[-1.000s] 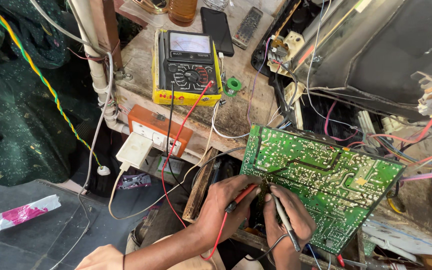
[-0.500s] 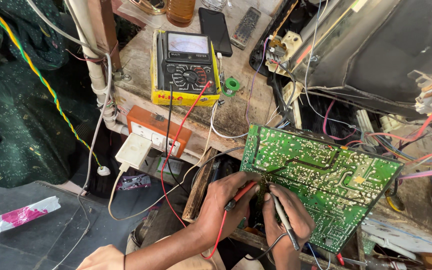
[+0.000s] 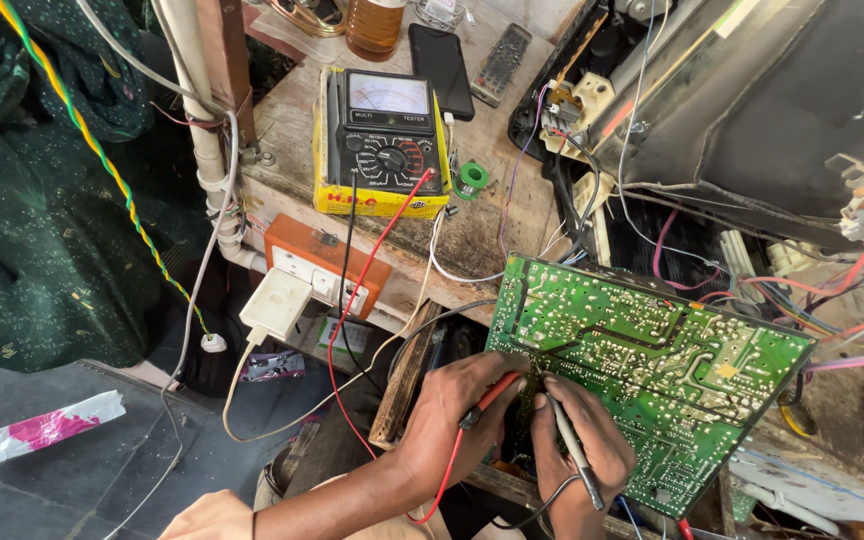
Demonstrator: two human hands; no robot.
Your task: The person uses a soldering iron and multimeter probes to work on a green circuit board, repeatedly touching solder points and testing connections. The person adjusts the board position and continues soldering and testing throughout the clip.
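Green circuit board (image 3: 652,370), solder side up, tilted, lying across the cluttered workbench's near edge. Red probe (image 3: 487,397) slanted, tip touching the board's near-left edge. Black probe (image 3: 574,452) angled likewise, tip on the board just beside it.

Circuit board (image 3: 652,375): green, silvery solder dots. Multimeter (image 3: 384,140): yellow case, black face. Probe (image 3: 497,390) at 6 o'clock: red. Socket box (image 3: 327,265): orange.

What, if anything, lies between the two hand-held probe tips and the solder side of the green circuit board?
Nothing visible. The left hand holds the red probe and the right hand the black probe; both tips already meet the green circuit board near its lower-left edge.
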